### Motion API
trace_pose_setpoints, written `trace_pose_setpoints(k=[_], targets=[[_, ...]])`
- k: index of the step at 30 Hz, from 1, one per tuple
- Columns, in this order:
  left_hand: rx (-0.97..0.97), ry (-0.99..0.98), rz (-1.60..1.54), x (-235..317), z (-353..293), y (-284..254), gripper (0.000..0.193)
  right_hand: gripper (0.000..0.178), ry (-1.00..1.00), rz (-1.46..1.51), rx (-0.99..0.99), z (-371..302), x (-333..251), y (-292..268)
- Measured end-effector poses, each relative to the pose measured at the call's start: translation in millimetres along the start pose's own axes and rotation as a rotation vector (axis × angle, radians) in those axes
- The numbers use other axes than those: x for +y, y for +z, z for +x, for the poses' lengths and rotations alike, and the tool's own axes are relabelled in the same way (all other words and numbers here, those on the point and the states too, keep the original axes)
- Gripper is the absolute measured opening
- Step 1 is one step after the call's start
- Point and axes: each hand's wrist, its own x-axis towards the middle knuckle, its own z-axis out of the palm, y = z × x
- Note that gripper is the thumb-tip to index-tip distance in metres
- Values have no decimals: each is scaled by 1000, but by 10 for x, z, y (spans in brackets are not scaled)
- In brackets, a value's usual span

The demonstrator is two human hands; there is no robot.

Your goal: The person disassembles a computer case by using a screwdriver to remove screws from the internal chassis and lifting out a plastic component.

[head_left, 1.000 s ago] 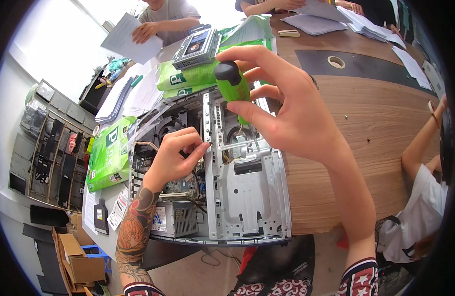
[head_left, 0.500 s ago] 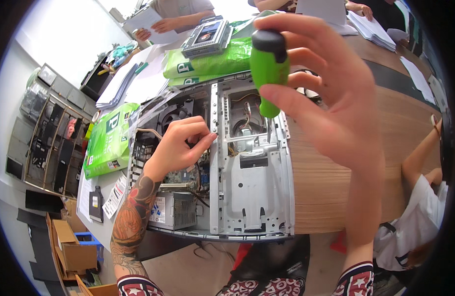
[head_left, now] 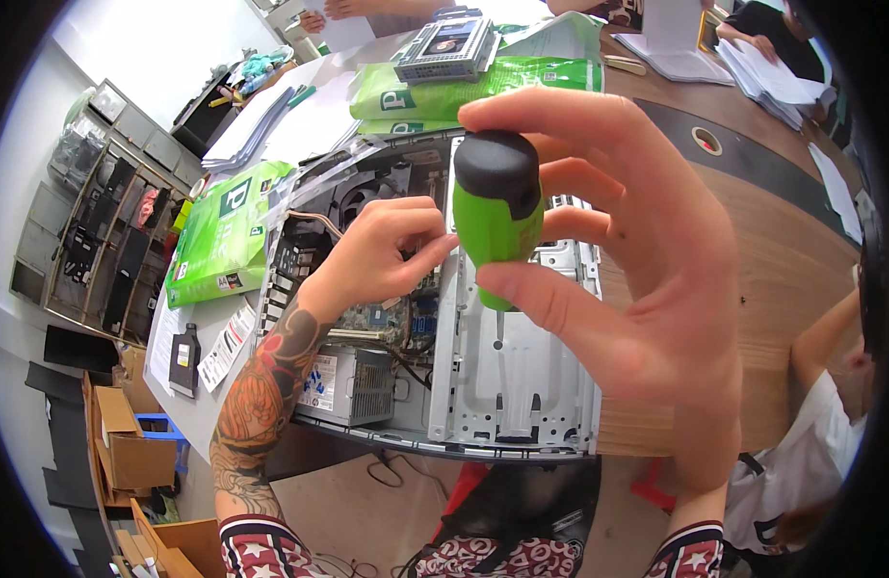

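Note:
An open desktop computer case [head_left: 444,424] lies flat before me, its inside exposed. In my right hand [head_left: 647,279], raised above it, is a green and black screwdriver [head_left: 493,207]. Fingers and thumb wrap around the handle, and the thin shaft points down over the silver metal tray [head_left: 550,356]. My left hand [head_left: 387,250] is closed at the metal rail dividing the case, thumb and index finger pressed together; anything between them is hidden. Below that hand sit the circuit board [head_left: 372,318] and the silver power supply [head_left: 353,385]. A dark fan [head_left: 367,197] lies beyond it.
Green paper packages [head_left: 223,241] lie left of and behind the case, the rear ones under a metal drive unit [head_left: 446,46]. A tape roll [head_left: 706,142] and paper stacks [head_left: 666,58] rest at the right. Other people sit around the table. Cardboard boxes [head_left: 136,443] stand lower left.
My right hand has brought the screwdriver down and left, its shaft now over the lower tray. My left hand stays closed by the rail. The whole view has shifted slightly.

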Motion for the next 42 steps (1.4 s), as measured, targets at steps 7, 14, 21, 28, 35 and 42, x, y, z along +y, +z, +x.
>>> trace_pose_setpoints(k=[7,14,21,28,35,42], targets=[[39,-5,-165,-22,-26,46,7,61,0,32,-68,-10,9,22],[11,71,-105,11,13,0,18,60,42,16,-72,-28,1,72],[-43,19,13,-31,7,-24,15,63,22,296,132,-61,6,206],[-19,26,-85,53,18,-21,12,65,119,102,122,-53,-220,187],[-17,-27,-4,9,8,3,20,62,48,231,192,-110,-23,207],[33,6,-136,-149,-16,88,17,63,82,314,167,-115,96,204]])
